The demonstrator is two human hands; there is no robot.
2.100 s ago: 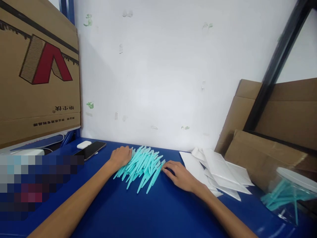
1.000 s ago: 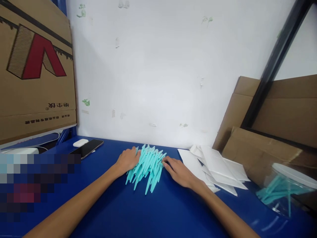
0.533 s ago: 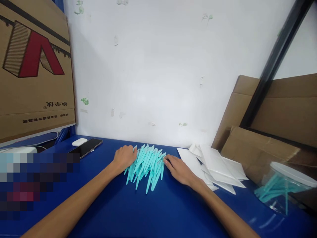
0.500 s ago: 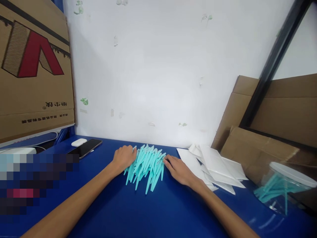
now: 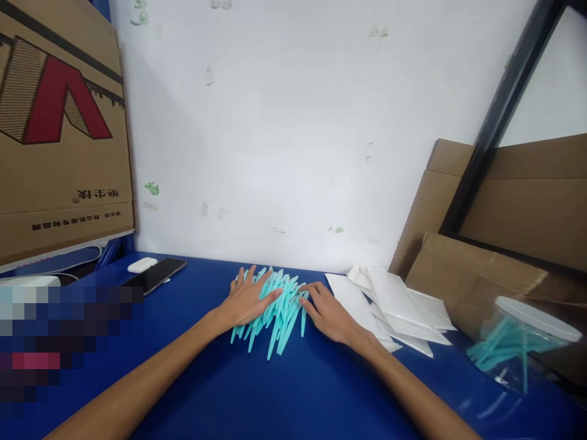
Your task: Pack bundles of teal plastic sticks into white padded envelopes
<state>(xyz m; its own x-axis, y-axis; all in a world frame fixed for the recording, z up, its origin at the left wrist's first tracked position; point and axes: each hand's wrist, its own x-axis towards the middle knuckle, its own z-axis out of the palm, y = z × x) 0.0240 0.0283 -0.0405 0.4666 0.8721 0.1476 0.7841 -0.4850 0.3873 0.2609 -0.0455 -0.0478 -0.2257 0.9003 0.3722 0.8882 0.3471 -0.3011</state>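
A heap of slim turquoise sticks (image 5: 280, 311) with tapered ends lies on the blue table (image 5: 270, 397). My left hand (image 5: 247, 299) rests on the left part of the heap, palm down, its fingers spread and its thumb reaching over the sticks. At the heap's right edge is my right hand (image 5: 324, 308), fingers apart and bent, the fingertips touching the outer sticks. Parts of the heap are hidden under my left hand.
White paper sheets or envelopes (image 5: 398, 305) lie to the right, beside folded cardboard (image 5: 477, 275). A clear tub (image 5: 518, 348) with a white lid holds turquoise sticks. At left are a phone (image 5: 160, 275), a white case (image 5: 142, 264) and a large carton (image 5: 64, 171).
My left hand has moved right from the heap's left edge onto the sticks, and its fingers have spread. My right hand's fingers reach slightly further over the heap's right edge.
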